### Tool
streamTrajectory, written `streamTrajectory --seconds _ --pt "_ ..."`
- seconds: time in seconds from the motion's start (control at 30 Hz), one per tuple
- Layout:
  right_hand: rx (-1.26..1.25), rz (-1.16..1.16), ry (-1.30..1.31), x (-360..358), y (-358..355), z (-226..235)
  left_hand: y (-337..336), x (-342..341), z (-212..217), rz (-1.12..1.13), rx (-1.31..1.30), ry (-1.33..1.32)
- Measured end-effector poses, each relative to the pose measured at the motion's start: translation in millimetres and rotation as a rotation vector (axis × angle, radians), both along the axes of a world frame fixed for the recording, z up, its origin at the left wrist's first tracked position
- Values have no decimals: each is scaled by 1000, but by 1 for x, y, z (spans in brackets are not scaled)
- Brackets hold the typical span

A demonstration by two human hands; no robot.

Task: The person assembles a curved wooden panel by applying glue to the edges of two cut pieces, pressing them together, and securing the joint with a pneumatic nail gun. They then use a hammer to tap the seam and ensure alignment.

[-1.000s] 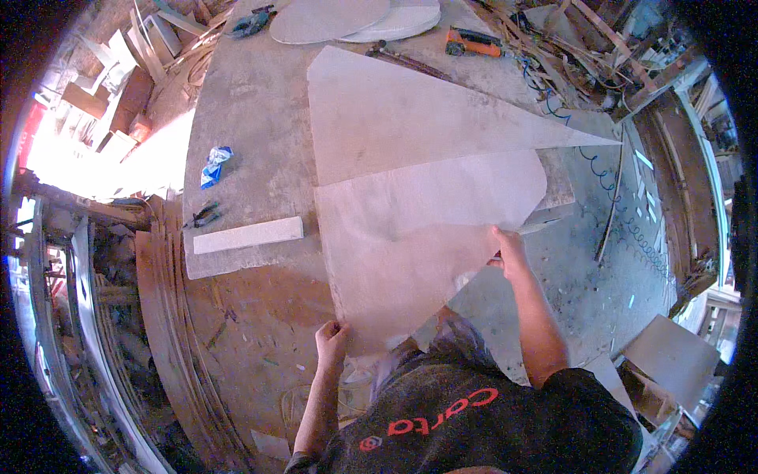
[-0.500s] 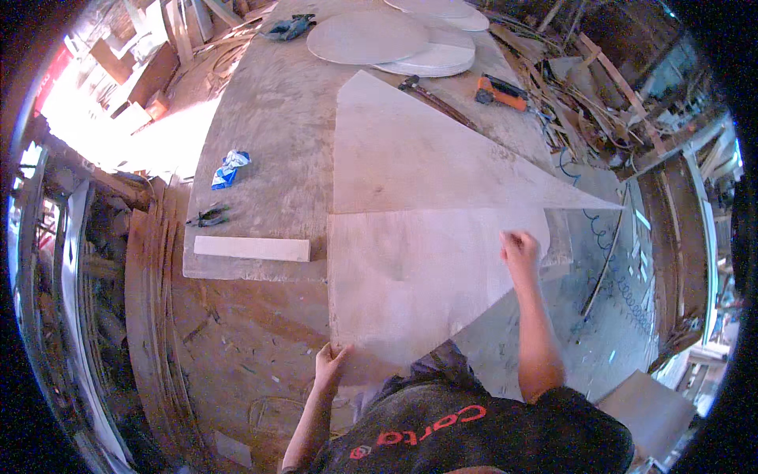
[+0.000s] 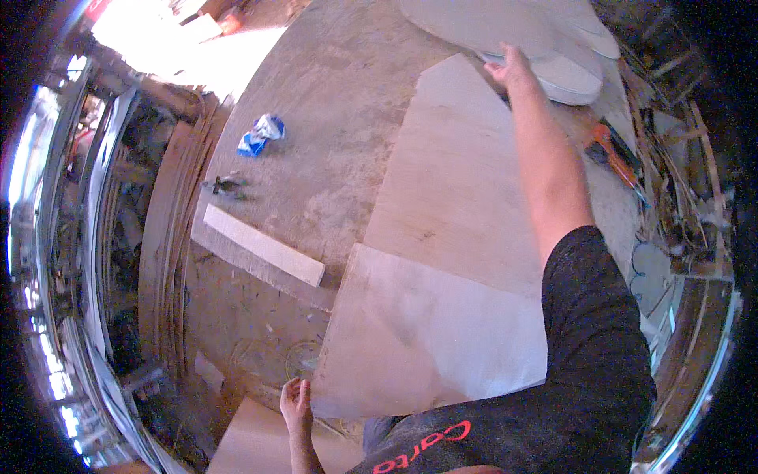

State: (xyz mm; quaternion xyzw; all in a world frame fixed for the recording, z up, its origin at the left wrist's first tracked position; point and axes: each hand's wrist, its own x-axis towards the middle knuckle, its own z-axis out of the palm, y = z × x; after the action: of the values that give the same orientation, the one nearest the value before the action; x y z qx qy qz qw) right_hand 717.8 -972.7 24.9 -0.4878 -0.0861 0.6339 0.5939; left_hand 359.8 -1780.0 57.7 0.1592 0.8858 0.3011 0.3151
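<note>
Two pale plywood panels overlap in front of me, partly beyond the table's near edge: a far panel with a pointed tip and a near panel. My right hand reaches far forward, beside the far panel's tip and against the rim of the stacked round boards. Its visible fingers are apart; the hand and forearm cover the spot where the hammer lay. Low on the left, my left hand is raised beside the near panel's corner, fingers loosely bent and apart, with nothing seen in them.
On the table lie a white strip of wood, dark pliers and a crumpled blue-and-white wrapper. An orange-and-black power tool lies at the right. Stacked boards stand on the left; scrap wood piles up at the right.
My right hand has moved from above the near panel to the round boards. My left hand has come off the panel's corner. The view has turned, and the hammer is now hidden.
</note>
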Motion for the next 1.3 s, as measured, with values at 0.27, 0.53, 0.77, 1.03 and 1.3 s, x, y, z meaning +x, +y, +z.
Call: streamTrajectory --seconds 0.27,0.53,0.77,1.03,1.3 --pt "-1 -85 65 -37 47 -20 -39 29 -8 187 -21 79" --pt "-3 -55 -109 -35 51 22 -48 27 3 232 -52 83" --pt "731 182 -834 79 26 -13 -22 -1 -3 84 59 -12" --pt "426 177 -110 128 -401 20 -13 -32 -12 -148 184 -120" --pt "86 -83 -131 45 -729 3 4 -52 -12 -421 252 -266"
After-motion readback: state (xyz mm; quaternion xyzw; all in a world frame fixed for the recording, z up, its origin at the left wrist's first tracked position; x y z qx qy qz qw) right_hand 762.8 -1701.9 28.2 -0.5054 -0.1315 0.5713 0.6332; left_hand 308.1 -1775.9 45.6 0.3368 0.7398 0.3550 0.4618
